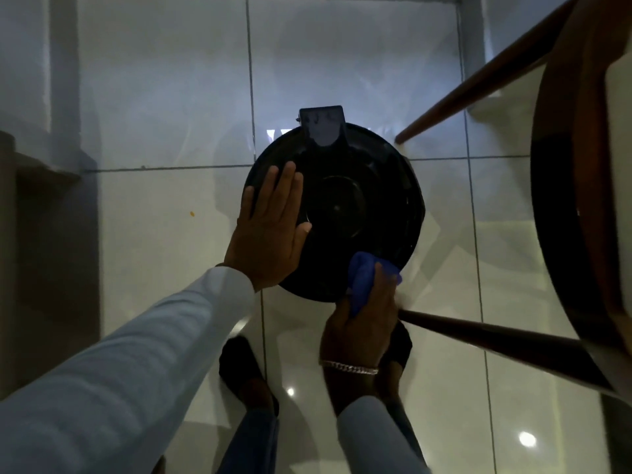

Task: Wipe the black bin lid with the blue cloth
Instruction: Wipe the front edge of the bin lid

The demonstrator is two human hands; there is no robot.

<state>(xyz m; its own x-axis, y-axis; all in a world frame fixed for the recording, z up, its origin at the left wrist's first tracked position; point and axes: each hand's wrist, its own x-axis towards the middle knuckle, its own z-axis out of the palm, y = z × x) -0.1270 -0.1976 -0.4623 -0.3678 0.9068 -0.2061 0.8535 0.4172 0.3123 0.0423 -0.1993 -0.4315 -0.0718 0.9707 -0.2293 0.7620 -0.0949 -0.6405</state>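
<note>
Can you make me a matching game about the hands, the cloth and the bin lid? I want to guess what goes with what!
Things:
1. left hand
2. right hand
3. blue cloth
4. black bin lid

Clues:
A. round, seen from above, over the tiled floor
B. bunched up at the lid's near edge
C. flat and open on the lid's left side
D. wears a bracelet and grips something

Pairs: 1-C, 2-D, 3-B, 4-A
</note>
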